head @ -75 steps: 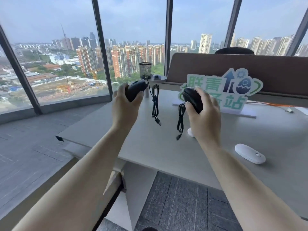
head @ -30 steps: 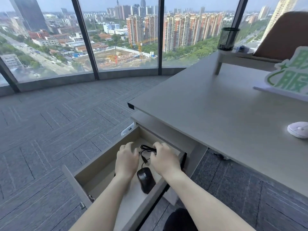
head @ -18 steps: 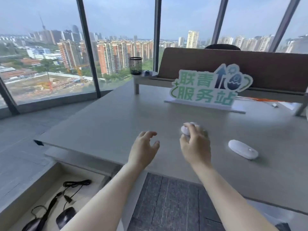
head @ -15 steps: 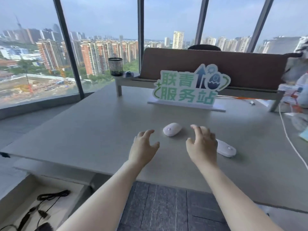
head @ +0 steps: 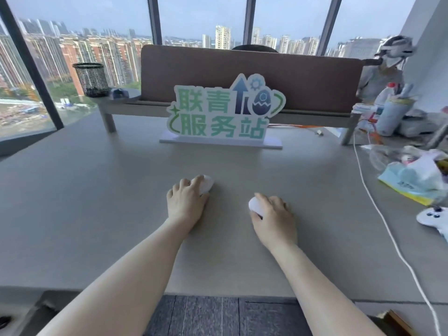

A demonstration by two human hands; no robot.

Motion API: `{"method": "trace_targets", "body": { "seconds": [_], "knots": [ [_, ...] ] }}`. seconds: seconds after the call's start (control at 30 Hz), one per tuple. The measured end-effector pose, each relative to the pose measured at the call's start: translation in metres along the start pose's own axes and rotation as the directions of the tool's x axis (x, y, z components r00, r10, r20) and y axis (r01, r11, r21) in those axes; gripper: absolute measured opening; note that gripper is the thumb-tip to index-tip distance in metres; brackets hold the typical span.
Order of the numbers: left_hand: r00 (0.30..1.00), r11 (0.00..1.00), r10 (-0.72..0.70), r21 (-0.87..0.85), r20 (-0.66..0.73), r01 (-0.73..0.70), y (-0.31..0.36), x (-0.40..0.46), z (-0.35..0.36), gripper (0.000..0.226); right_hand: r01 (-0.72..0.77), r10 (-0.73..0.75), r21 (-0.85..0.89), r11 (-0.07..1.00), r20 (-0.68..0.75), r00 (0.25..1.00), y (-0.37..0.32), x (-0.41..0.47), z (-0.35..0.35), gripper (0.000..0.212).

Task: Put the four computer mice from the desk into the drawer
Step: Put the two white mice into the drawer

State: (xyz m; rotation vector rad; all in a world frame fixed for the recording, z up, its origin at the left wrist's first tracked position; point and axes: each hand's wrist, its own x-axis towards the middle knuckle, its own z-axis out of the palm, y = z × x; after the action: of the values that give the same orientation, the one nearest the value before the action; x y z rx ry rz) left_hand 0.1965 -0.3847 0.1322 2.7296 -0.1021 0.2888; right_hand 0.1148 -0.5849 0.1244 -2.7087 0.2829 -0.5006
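Note:
Two white wireless mice lie on the grey desk (head: pixel 97 202). My left hand (head: pixel 186 202) covers the left white mouse (head: pixel 206 184), fingers wrapped over it, only its far end showing. My right hand (head: pixel 274 217) rests over the right white mouse (head: pixel 254 204), with just its left end visible. Both mice still touch the desk top. The open drawer (head: pixel 14 318) shows only as a sliver at the bottom left corner; the two black mice in it are out of sight.
A green and white sign (head: pixel 223 112) stands behind the hands. A black mesh cup (head: pixel 91 78) sits on a low shelf at the back left. A white cable (head: pixel 378 209), a white game controller (head: pixel 434 218), bags and bottles (head: pixel 392 112) crowd the right side.
Both hands left the black mice in the drawer and came up to the desk. In the last half second they closed down over the two white mice.

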Motion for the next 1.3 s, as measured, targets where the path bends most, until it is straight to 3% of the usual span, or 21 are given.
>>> {"method": "trace_targets", "body": {
  "seconds": [0.1,0.23,0.43,0.57,0.7,0.83,0.9,1.07,1.2,1.3],
  "knots": [
    [1.0,0.998,-0.015,-0.061,-0.015,0.014,0.002,-0.01,-0.007,0.047,0.052,-0.051,0.097,0.994,-0.011,0.999,-0.014,-0.006,-0.005,0.049],
    [0.983,0.956,-0.132,-0.278,-0.126,0.093,-0.017,-0.044,-0.036,0.043,0.132,-0.129,0.221,0.966,-0.031,0.991,-0.058,-0.026,-0.014,0.05],
    [0.903,0.88,-0.333,-0.433,-0.272,0.195,-0.113,-0.132,-0.105,0.05,0.3,-0.335,0.425,0.854,0.007,0.942,-0.177,-0.081,-0.012,0.048],
    [0.792,0.862,-0.488,-0.346,-0.367,0.371,-0.209,-0.211,-0.145,0.052,0.377,-0.539,0.592,0.712,0.117,0.834,-0.268,-0.147,0.009,0.044],
    [0.664,0.722,-0.687,-0.17,-0.296,0.671,-0.302,-0.287,-0.162,0.056,0.358,-0.664,0.628,0.69,0.355,0.658,-0.338,-0.222,0.053,0.051],
    [0.494,0.513,-0.857,-0.145,-0.146,0.846,-0.36,-0.346,-0.167,0.061,0.298,-0.642,0.577,0.76,0.593,0.486,-0.389,-0.292,0.094,0.052],
    [0.441,0.452,-0.892,-0.136,-0.1,0.882,-0.378,-0.362,-0.165,0.062,0.307,-0.61,0.527,0.792,0.665,0.431,-0.407,-0.316,0.112,0.053],
    [0.346,0.347,-0.938,-0.083,-0.024,0.934,-0.419,-0.372,-0.151,0.061,0.349,-0.486,0.371,0.86,0.803,0.345,-0.439,-0.353,0.161,0.048],
    [0.223,0.224,-0.971,-0.001,0.091,0.975,-0.439,-0.371,-0.137,0.056,0.515,-0.401,0.221,0.828,0.876,0.268,-0.445,-0.375,0.218,0.061],
    [0.159,0.167,-0.977,0.052,0.14,0.985,-0.448,-0.375,-0.124,0.055,0.539,-0.344,0.148,0.83,0.894,0.285,-0.444,-0.383,0.224,0.059]
  ]
}}
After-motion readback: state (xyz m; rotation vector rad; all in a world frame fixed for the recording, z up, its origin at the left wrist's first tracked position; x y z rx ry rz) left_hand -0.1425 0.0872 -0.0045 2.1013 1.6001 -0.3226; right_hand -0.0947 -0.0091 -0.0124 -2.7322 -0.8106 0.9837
